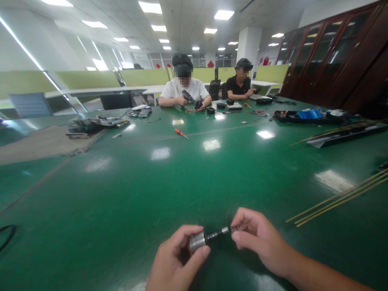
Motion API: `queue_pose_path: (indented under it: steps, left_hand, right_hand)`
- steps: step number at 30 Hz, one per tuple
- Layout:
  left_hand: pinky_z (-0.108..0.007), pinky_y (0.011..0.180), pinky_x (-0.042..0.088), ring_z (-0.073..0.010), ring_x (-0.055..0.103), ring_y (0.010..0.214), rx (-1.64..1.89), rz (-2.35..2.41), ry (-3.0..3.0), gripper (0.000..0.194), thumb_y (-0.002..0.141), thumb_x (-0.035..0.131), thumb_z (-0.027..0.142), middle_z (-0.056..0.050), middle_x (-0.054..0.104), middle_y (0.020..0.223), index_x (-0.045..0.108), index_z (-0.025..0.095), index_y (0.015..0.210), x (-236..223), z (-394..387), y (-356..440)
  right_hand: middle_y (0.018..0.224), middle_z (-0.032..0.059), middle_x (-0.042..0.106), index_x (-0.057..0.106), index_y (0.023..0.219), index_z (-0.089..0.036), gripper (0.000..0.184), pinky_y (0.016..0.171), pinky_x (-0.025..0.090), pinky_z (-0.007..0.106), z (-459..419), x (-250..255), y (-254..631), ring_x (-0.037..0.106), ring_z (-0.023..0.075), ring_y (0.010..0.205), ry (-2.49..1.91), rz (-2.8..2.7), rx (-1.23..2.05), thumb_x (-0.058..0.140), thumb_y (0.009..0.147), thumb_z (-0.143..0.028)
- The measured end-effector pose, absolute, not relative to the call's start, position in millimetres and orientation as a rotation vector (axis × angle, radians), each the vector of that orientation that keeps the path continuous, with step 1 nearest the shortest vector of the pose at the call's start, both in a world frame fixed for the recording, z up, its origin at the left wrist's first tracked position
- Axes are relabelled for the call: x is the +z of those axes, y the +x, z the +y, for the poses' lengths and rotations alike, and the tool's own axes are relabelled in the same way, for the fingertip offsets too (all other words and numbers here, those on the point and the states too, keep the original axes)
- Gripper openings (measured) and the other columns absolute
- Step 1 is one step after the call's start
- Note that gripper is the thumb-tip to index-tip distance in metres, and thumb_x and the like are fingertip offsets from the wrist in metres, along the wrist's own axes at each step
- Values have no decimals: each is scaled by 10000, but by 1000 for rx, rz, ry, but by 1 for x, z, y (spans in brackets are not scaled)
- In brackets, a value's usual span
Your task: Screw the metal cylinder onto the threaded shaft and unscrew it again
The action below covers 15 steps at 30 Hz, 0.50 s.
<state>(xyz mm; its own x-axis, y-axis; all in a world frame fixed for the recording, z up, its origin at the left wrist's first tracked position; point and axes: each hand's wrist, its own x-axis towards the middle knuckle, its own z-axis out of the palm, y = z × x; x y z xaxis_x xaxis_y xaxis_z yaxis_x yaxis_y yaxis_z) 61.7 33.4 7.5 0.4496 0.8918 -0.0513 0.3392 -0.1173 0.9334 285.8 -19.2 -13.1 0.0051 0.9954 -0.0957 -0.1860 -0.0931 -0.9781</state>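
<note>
Low in the view, my left hand [182, 256] grips a silver metal cylinder [198, 241] between thumb and fingers. From the cylinder a thin dark stepped shaft [216, 234] with a bright tip points right, toward my other hand. My right hand [256, 238] pinches a small coil spring [237, 228] between thumb and forefinger. The spring is close to the shaft's tip, with a narrow gap between them. My palms and curled fingers hide part of both pieces.
On the green table [145, 178] lie an orange screwdriver [179, 131], thin yellow rods [336, 200] at the right and a black tray with a blue item [309, 114]. Electronic parts [97, 123] sit far left. Across the table two people [185, 89] work; one holds a dark tool.
</note>
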Motion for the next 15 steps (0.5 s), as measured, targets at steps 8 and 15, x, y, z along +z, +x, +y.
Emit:
queue_pose_path:
  steps: [8, 15]
  left_hand:
    - [-248, 733, 510, -158, 643, 744, 916, 1028, 1388, 283, 899, 655, 384, -4, 652, 809, 563, 175, 1065, 6, 44, 67]
    - [-328, 951, 540, -260, 680, 1080, 983, 1211, 1265, 552, 730, 790, 455, -111, 723, 1109, 618, 144, 1153, 20, 44, 56]
  right_hand:
    - [594, -50, 535, 593, 834, -176, 231, 499, 320, 236, 8, -17, 319, 444, 104, 515, -1047, -509, 952, 762, 764, -317]
    - [571, -51, 566, 596, 838, -159, 255, 486, 294, 230, 6, -22, 313, 440, 85, 456, -1050, -708, 1044, 771, 752, -323]
